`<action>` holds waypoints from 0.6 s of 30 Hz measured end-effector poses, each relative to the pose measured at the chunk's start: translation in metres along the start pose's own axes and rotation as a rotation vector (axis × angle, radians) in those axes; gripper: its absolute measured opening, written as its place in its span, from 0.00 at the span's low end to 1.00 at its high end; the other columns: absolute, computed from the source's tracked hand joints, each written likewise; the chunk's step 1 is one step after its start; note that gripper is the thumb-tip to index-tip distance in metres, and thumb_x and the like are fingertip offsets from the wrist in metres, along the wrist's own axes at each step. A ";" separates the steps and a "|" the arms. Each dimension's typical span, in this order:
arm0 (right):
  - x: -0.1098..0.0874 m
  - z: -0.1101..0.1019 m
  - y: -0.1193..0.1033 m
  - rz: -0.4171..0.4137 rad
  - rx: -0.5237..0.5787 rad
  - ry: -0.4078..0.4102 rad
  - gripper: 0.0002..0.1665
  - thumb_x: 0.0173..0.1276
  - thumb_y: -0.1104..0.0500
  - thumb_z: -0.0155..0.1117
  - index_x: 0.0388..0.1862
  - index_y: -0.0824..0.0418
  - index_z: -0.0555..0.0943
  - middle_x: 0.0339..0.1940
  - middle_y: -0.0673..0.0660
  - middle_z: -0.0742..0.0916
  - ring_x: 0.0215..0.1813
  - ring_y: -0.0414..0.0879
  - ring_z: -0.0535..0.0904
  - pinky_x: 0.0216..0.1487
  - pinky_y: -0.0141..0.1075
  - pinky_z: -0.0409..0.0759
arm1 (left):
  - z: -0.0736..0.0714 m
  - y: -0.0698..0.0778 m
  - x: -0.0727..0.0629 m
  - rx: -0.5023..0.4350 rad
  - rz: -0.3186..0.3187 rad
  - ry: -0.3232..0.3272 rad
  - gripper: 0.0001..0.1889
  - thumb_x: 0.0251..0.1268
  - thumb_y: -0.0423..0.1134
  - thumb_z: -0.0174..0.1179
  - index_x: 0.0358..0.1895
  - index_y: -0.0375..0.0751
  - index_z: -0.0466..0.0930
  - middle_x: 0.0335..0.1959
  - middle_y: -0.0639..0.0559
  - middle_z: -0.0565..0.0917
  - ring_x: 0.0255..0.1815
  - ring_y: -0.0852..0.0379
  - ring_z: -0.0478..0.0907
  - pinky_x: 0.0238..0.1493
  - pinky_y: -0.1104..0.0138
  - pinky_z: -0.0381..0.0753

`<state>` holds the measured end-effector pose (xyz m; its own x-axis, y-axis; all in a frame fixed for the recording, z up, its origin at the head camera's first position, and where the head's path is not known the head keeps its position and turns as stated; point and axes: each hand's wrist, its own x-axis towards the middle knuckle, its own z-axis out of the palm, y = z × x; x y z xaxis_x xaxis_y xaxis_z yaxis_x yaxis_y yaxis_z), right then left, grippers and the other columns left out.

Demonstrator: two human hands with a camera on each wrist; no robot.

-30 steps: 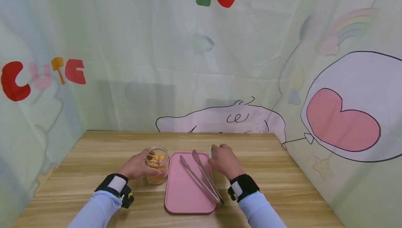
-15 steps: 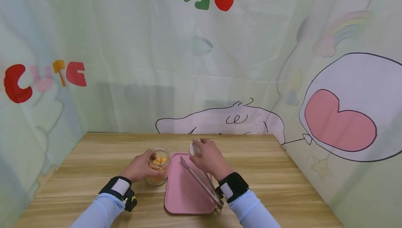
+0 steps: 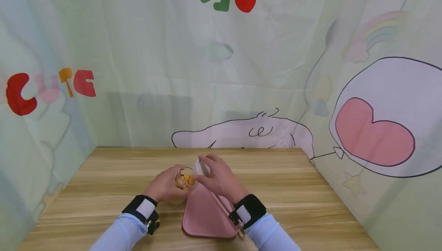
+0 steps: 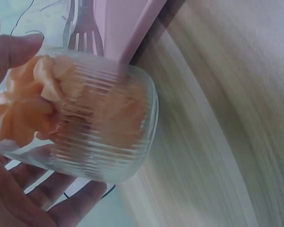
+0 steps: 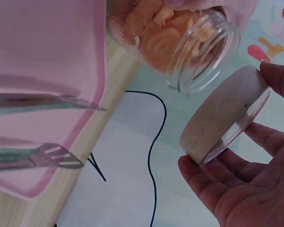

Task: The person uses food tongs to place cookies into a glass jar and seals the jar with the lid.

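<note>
A clear glass jar (image 4: 102, 113), ribbed and uncapped, holds orange swirl-shaped pieces (image 4: 26, 101). My left hand (image 3: 166, 185) grips the jar round its side at the left of the tray, its mouth leaning toward the right. A white round lid (image 5: 222, 111) is held by its edge between the thumb and fingers of my right hand (image 3: 222, 178). In the right wrist view the lid stands on edge close to the jar's mouth, with a small gap between them. My right hand hides part of the metal tongs (image 5: 33, 156).
Below my hands a pink tray (image 3: 203, 220) lies on the wooden table (image 3: 293, 205). The tongs rest across the tray with their slotted tips toward the far end. A printed curtain (image 3: 155, 70) hangs behind the table.
My right hand has come leftward over the tray with the lid, up to the jar. My left hand has shifted a little right with the jar, which now leans toward the lid.
</note>
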<state>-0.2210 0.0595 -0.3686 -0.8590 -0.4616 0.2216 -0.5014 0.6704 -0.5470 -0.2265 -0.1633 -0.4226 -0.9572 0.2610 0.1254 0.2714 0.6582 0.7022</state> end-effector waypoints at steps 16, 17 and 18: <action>0.005 0.028 -0.005 -0.016 0.011 -0.032 0.39 0.75 0.49 0.72 0.80 0.58 0.72 0.78 0.67 0.74 0.73 0.62 0.75 0.69 0.58 0.77 | 0.007 0.004 0.001 0.047 -0.003 -0.007 0.42 0.45 0.40 0.85 0.67 0.40 0.76 0.56 0.47 0.85 0.55 0.48 0.83 0.62 0.46 0.82; 0.005 0.029 -0.005 -0.016 0.007 -0.031 0.39 0.75 0.49 0.72 0.80 0.58 0.72 0.78 0.67 0.74 0.73 0.62 0.75 0.68 0.58 0.78 | 0.008 0.003 0.001 0.049 -0.013 -0.009 0.42 0.45 0.40 0.85 0.68 0.40 0.75 0.57 0.46 0.85 0.56 0.47 0.83 0.63 0.45 0.82; 0.005 0.030 -0.005 -0.018 0.001 -0.029 0.39 0.75 0.50 0.72 0.80 0.59 0.72 0.77 0.67 0.74 0.73 0.62 0.75 0.68 0.57 0.79 | 0.008 0.003 0.001 0.051 -0.020 -0.011 0.43 0.46 0.41 0.85 0.68 0.39 0.75 0.57 0.45 0.86 0.56 0.46 0.83 0.63 0.45 0.82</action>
<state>-0.2195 0.0365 -0.3892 -0.8464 -0.4902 0.2082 -0.5168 0.6613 -0.5438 -0.2256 -0.1553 -0.4259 -0.9613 0.2553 0.1040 0.2577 0.6985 0.6676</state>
